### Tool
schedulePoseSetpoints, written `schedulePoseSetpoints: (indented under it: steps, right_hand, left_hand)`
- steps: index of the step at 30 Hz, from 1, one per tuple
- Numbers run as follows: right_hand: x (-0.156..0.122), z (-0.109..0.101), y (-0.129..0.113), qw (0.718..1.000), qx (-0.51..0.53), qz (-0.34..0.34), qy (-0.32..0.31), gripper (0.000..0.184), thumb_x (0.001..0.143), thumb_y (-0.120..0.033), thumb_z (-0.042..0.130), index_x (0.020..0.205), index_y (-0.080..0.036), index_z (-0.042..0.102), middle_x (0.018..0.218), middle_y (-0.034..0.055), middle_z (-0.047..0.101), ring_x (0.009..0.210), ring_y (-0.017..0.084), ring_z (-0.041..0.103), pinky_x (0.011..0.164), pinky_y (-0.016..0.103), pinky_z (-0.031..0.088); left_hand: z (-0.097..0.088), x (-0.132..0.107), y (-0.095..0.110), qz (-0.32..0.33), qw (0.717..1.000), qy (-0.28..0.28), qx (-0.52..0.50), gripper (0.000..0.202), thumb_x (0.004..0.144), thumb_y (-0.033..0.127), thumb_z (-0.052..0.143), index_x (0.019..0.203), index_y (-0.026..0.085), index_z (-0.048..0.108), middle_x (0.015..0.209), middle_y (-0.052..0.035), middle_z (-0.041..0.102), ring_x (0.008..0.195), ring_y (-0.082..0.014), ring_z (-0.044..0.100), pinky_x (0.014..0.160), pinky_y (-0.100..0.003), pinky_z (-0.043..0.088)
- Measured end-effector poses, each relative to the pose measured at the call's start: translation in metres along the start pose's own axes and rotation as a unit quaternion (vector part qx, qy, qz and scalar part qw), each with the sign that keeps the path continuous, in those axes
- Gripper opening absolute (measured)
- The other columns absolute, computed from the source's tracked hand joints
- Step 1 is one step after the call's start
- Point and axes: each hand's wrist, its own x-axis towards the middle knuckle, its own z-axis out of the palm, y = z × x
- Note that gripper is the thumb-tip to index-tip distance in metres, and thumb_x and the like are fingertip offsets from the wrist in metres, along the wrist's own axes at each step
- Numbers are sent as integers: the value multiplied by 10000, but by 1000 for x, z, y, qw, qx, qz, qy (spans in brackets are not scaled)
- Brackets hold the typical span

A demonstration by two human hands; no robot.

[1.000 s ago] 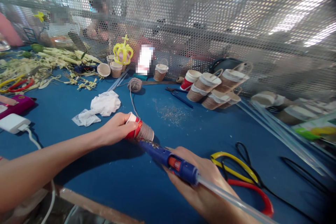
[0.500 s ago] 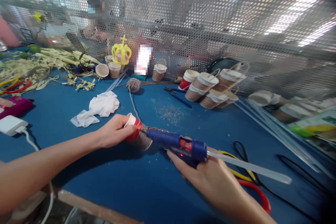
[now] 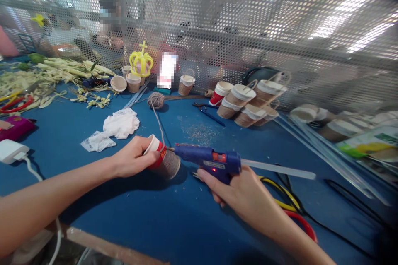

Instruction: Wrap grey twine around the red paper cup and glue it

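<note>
My left hand (image 3: 137, 156) grips a red and white paper cup (image 3: 152, 145) by its rim end, tilted on its side. Grey-brown twine (image 3: 170, 165) is wound around the cup's lower part, and a strand runs back to a ball of twine (image 3: 156, 101). In my right hand (image 3: 236, 186) is a blue hot glue gun (image 3: 199, 156), fingers wrapped round its handle, with a red light on. A clear glue stick (image 3: 280, 168) sticks out of its back. The gun's nozzle is at the cup's side by the twine; whether it touches I cannot tell.
Crumpled white cloth (image 3: 121, 123) lies left of the twine ball. Twine-covered cups (image 3: 245, 115) stand at the back right, near pliers (image 3: 211, 116). Long glue sticks (image 3: 336, 157) and scissors with red and yellow handles (image 3: 300, 219) lie right. A perforated metal screen (image 3: 217, 16) closes the back.
The glue gun has swung to a more level angle, its rear end and glue stick shifting left and up. My left hand still holds the cup in nearly the same place.
</note>
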Motion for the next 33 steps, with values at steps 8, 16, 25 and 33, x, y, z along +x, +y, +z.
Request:
schedulePoseSetpoints:
  steps: [8,16,25,33]
  right_hand:
    - [-3,-2,-3,1000,-9,5,4,296,701,-338,558,463,-208,440,326,-51,474,290,94,471,346,191,415]
    - [-5,-2,-1,1000,-17,0,-1,344,710,-344,553,423,-213,416,328,-44,482,299,95,481,355,192,423]
    - [-6,-2,-1,1000,-12,-1,-1,364,716,-345,544,406,-216,404,326,-41,474,302,94,478,353,191,425]
    - [-8,-5,-3,1000,-15,-18,-3,246,716,-332,526,507,-209,485,333,-50,480,305,104,486,341,196,423]
  left_hand:
    - [0,0,1,23,1000,-6,8,183,718,155,387,643,104,546,603,20,507,560,-84,427,520,-176,366]
    - [0,0,-1,13,1000,-8,7,204,726,173,390,671,101,573,632,2,543,591,-100,461,536,-185,392]
    - [0,1,-1,15,1000,-6,13,212,729,193,396,688,99,582,639,-5,548,595,-106,471,544,-195,404]
    - [0,0,1,11,1000,1,20,216,725,200,399,666,99,581,594,10,521,545,-87,437,502,-172,373]
